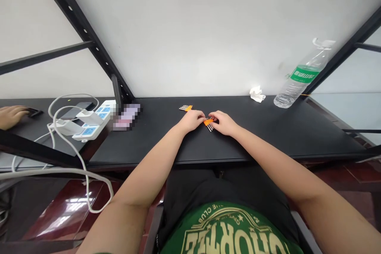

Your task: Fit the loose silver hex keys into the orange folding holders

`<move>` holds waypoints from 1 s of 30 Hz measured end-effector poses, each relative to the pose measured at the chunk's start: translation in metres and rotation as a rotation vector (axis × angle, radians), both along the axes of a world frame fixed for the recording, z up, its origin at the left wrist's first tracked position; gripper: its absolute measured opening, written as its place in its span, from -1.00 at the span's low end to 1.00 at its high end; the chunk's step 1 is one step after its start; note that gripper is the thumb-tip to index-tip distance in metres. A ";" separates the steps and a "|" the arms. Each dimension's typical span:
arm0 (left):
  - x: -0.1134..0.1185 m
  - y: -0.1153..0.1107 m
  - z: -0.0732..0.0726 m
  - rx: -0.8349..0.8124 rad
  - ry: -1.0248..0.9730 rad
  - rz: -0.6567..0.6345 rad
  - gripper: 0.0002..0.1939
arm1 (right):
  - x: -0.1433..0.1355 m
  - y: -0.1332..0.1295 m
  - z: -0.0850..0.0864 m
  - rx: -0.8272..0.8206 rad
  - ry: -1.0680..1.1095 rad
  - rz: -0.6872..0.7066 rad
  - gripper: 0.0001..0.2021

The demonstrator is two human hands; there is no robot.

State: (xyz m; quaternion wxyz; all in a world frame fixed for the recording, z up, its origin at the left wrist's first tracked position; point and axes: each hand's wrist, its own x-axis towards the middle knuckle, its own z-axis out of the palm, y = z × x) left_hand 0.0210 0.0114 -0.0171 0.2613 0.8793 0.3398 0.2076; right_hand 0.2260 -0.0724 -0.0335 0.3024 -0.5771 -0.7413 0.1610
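On the black table, my left hand (192, 121) is closed, thumb and fingertips pinched at the left edge of a small orange holder (208, 122). Several thin metal rods stick out of the holder, pointing down toward me. From the other side, my right hand (223, 123) grips it with curled fingers near the rods. The fingertips partly cover the holder, and its small details are too fine to read. Just behind my left hand lies a second orange holder (188, 108), its silver rods pointing left.
A clear plastic bottle (303, 75) leans at the back right, near crumpled white tissue (257, 94). Leftward are a pixelated pink item (127, 117), a white power strip (97, 121) with chargers and a looping white cable (86, 172). Another person's hand (13, 116) rests beyond the black frame (86, 31).
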 end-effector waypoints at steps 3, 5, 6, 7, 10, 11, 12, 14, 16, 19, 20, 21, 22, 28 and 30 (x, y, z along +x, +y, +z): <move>0.005 -0.001 -0.003 0.041 0.004 0.020 -0.88 | 0.001 0.000 -0.002 0.042 0.024 0.021 -0.73; 0.007 -0.001 -0.004 0.073 0.019 0.024 -0.87 | 0.003 0.001 -0.004 0.062 0.040 0.033 -0.73; 0.008 -0.001 -0.004 0.089 0.023 0.017 -0.87 | 0.004 0.002 -0.004 0.068 0.044 0.023 -0.73; 0.008 -0.001 -0.004 0.103 0.022 0.005 -0.86 | 0.004 0.003 -0.004 0.073 0.037 0.000 -0.74; 0.008 -0.002 -0.004 0.078 -0.038 -0.018 -0.85 | 0.003 0.006 -0.002 0.064 -0.095 -0.073 -0.76; 0.009 -0.003 -0.004 0.046 -0.072 -0.017 -0.85 | 0.002 0.007 0.000 0.056 -0.164 -0.070 -0.72; 0.010 -0.004 -0.004 0.011 -0.106 -0.015 -0.84 | 0.000 0.008 0.002 0.047 -0.230 -0.051 -0.68; 0.011 -0.005 -0.004 -0.051 -0.174 -0.008 -0.83 | -0.002 0.010 0.005 0.021 -0.311 -0.007 -0.65; 0.013 -0.007 -0.005 -0.115 -0.237 -0.009 -0.85 | -0.004 0.010 0.008 -0.012 -0.306 0.000 -0.66; 0.016 -0.008 -0.006 -0.277 -0.322 -0.020 -0.83 | -0.003 0.010 0.009 -0.038 -0.235 -0.053 -0.69; 0.017 -0.009 -0.006 -0.329 -0.337 -0.022 -0.79 | -0.002 0.010 0.008 -0.035 -0.219 -0.067 -0.69; 0.017 -0.010 -0.006 -0.362 -0.343 -0.013 -0.75 | -0.001 0.010 0.007 -0.029 -0.211 -0.079 -0.70; 0.018 -0.012 -0.005 -0.368 -0.335 0.002 -0.70 | -0.001 0.010 0.007 -0.021 -0.206 -0.092 -0.71; 0.018 -0.031 0.007 -0.051 -0.046 0.093 -0.41 | -0.002 0.010 0.006 -0.025 -0.091 -0.238 -0.79; 0.019 -0.035 0.012 0.001 0.009 0.099 -0.43 | 0.000 0.010 0.007 -0.046 -0.027 -0.269 -0.80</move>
